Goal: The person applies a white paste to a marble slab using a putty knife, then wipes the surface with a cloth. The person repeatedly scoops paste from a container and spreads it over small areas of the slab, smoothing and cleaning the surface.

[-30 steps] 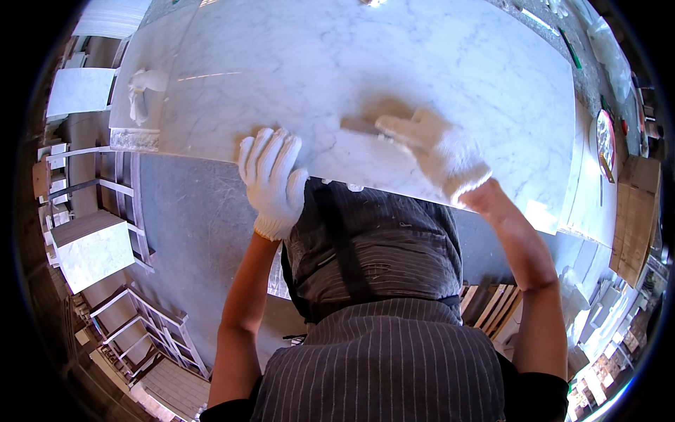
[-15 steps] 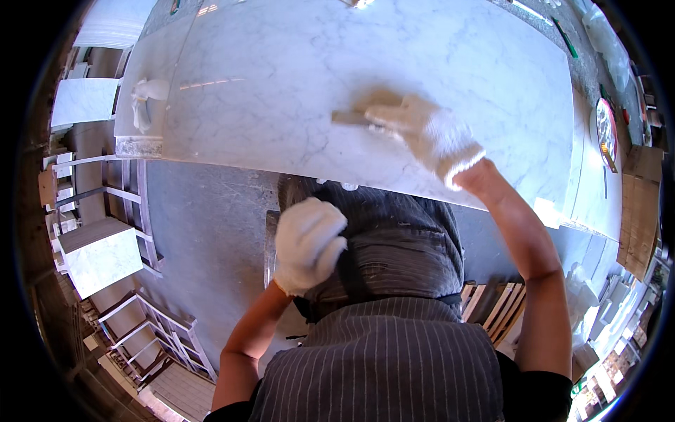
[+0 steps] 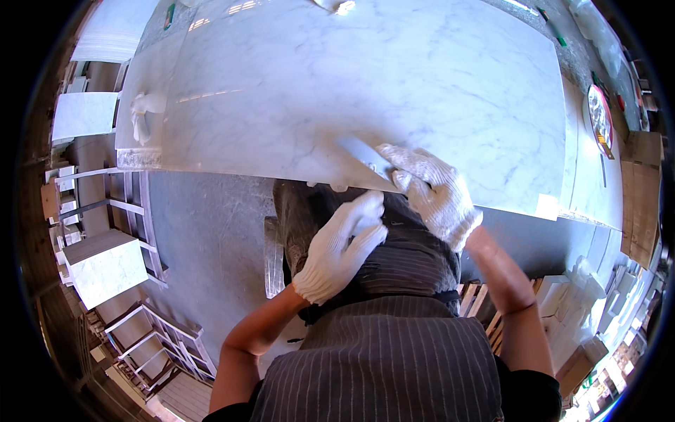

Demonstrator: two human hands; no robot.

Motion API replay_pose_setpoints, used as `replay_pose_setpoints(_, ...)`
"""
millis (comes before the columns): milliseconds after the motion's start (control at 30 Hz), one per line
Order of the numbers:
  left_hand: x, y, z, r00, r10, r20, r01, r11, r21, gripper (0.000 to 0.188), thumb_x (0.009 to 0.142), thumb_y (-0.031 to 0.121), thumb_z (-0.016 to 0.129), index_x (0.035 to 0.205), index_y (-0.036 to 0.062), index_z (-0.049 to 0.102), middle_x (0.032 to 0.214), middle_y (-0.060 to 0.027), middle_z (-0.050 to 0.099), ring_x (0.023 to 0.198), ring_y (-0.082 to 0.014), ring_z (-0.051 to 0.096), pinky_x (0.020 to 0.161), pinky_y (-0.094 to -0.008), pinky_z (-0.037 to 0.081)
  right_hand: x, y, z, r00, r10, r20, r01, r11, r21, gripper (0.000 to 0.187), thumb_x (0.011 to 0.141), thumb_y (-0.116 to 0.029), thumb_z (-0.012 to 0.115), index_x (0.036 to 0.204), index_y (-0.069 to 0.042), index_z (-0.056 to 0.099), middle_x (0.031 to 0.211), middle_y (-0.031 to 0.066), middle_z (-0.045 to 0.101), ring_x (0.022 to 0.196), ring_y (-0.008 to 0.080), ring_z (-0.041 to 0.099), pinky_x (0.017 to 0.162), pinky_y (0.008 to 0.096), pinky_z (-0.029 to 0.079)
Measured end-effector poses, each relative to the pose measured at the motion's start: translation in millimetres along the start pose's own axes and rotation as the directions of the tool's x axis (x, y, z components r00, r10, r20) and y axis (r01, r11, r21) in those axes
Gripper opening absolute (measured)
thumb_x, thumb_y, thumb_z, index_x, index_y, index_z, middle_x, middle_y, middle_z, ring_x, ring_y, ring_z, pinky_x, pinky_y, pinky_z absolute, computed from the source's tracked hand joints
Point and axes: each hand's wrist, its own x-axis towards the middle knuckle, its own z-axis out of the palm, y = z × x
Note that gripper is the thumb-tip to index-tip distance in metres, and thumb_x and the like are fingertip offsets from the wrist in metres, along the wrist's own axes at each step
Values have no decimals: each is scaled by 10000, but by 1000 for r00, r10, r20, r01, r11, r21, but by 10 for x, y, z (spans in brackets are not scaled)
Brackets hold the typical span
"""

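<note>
My right hand [image 3: 441, 195], in a white knit glove, grips a flat, greyish blade-like scraper [image 3: 362, 154] over the near edge of a white, grey-veined marble slab [image 3: 281, 91]. The scraper points up and left, and its gripped end is partly hidden by my fingers. I cannot tell whether it touches the stone. My left hand [image 3: 341, 250], gloved too, is raised in front of my lap just short of the slab's edge. Its fingers stretch toward the scraper, the thumb stands apart, and nothing shows in it.
A crumpled white glove [image 3: 141, 116] lies on the slab's left end. To the right are a round shiny disc [image 3: 599, 116] and cardboard [image 3: 640, 200]. Metal racks [image 3: 162, 344] and a marble-faced block [image 3: 109, 267] stand left on the grey floor. Wooden slats [image 3: 474, 299] are behind my right side.
My right hand has drawn back toward me with the scraper, from mid-slab to the near edge. My left hand has moved forward and right, its fingers straightening.
</note>
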Motion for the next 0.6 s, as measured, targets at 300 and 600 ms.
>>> replay_pose_setpoints(300,379,145,324,991,-106,-86,78,958,-276,309,965,102,630,1238,-36,592,1143,-85,622,1013,-113,594,885,-243,485,-472,119,202,968,20,-249,12,992,127,424,974,-40,570,1395,-87,551,1242,150,645,1017,197,656,867,307,534)
replay_pose_setpoints(600,458,342,327,952,-305,-27,273,885,-378,222,1010,177,503,1111,-13,557,878,-153,679,639,-202,680,587,-299,556,-957,608,-2216,595,-199,-779,-502,665,-553,441,955,-323,614,1335,-109,551,1256,181,604,1153,279,594,938,441,496)
